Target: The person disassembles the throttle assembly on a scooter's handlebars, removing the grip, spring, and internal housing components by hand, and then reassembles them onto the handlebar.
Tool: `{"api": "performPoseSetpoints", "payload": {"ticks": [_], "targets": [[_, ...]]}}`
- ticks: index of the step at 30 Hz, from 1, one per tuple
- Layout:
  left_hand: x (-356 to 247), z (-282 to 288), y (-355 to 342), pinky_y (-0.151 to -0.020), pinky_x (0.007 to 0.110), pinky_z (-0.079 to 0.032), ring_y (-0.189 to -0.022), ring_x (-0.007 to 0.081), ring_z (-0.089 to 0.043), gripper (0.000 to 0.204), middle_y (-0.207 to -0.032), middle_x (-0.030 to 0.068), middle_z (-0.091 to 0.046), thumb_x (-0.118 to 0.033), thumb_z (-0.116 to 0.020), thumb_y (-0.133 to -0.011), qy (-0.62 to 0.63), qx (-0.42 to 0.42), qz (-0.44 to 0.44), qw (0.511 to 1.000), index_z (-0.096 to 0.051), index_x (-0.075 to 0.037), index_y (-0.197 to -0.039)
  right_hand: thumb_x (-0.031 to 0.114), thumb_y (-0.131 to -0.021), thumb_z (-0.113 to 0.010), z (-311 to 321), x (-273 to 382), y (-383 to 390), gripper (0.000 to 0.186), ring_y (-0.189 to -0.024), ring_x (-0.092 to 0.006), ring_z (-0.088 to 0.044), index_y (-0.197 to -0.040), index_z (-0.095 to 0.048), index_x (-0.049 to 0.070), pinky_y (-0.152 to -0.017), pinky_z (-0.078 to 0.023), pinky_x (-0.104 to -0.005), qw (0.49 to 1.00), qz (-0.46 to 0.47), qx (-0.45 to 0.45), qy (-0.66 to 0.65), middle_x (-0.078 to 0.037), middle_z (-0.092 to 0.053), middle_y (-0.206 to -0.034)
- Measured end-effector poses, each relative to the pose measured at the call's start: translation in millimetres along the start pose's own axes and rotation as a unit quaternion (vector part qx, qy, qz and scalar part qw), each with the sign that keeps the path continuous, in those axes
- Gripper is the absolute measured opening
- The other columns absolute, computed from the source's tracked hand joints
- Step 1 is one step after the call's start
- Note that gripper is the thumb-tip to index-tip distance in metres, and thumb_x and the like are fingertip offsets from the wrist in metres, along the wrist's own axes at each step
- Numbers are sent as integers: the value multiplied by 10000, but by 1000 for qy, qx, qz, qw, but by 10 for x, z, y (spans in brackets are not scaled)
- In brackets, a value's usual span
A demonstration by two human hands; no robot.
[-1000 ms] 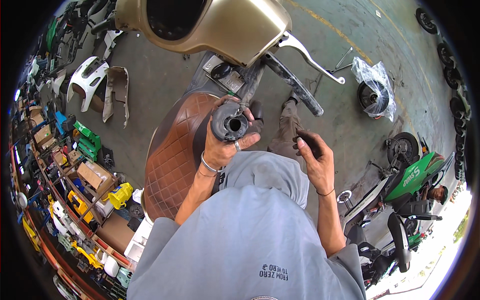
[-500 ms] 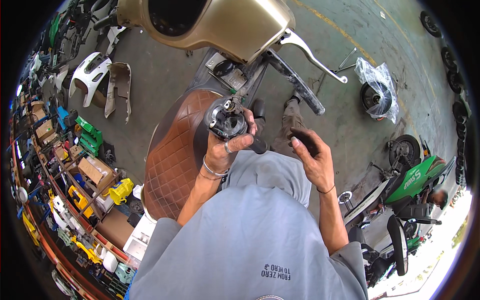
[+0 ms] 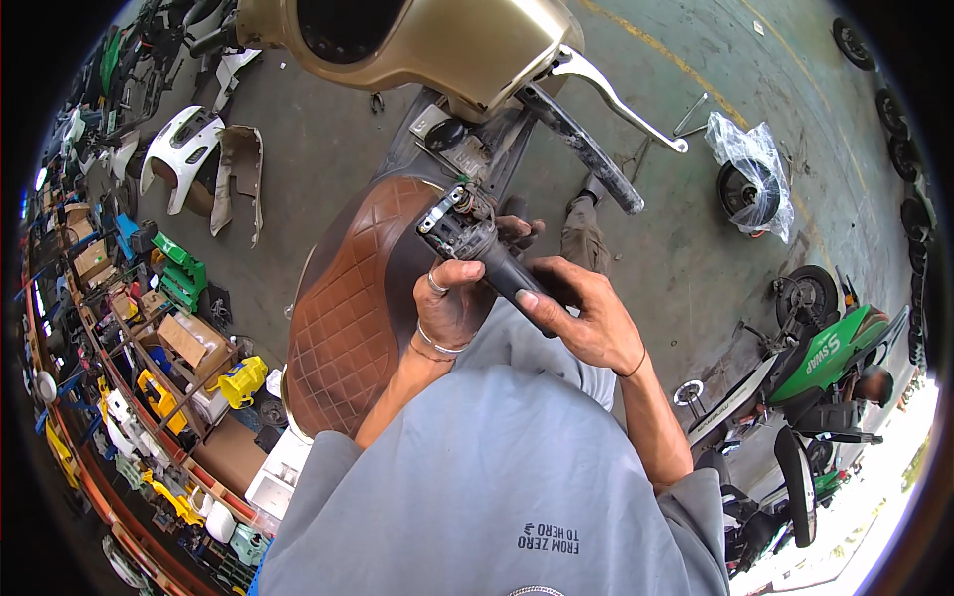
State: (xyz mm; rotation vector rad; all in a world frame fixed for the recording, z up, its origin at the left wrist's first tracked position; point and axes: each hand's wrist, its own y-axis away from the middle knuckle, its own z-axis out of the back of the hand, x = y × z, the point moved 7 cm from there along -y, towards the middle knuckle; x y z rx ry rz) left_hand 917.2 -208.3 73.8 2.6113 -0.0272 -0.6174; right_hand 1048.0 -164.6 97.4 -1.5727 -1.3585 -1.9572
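A black throttle grip [image 3: 514, 281] with an opened housing at its far end lies across my two hands, above my lap. Inside the housing [image 3: 457, 221], metal and small mechanical parts are exposed. My left hand [image 3: 457, 301], with a ring and a bangle, is closed round the assembly just below the housing; its thumb is on the near side and fingertips show beyond. My right hand [image 3: 588, 316] pinches the rubber end, thumb on top and other fingers mostly hidden behind. A brown quilted scooter seat [image 3: 348, 298] is beside my left forearm.
Ahead is a gold scooter handlebar cover [image 3: 447, 50] with a silver brake lever [image 3: 621, 104] and a worn bare handlebar end [image 3: 586, 149]. A plastic-wrapped wheel [image 3: 747, 189] lies on the floor at right, near a green motorcycle [image 3: 830, 358]. Shelves of parts [image 3: 149, 348] line the left.
My right hand has moved left and taken hold of the rubber end. The throttle assembly has turned, so its grip now points toward my right hand. My left fingers have shifted along it.
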Motion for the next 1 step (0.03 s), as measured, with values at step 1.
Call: {"api": "performPoseSetpoints", "payload": {"ticks": [1], "targets": [[10,-7,-7,-1101,490,-399,-1287,365,-506,701,-1232,162,-595,-202,-671,-706,-1,3,3,1000,-457,-28,-1350,370,-926,-680,5,-6,13,505,-943,-301,-673,-1228,-585,-24,-840,-519,-378,1000,0,-5,-1,-199,-682,-1074]]}}
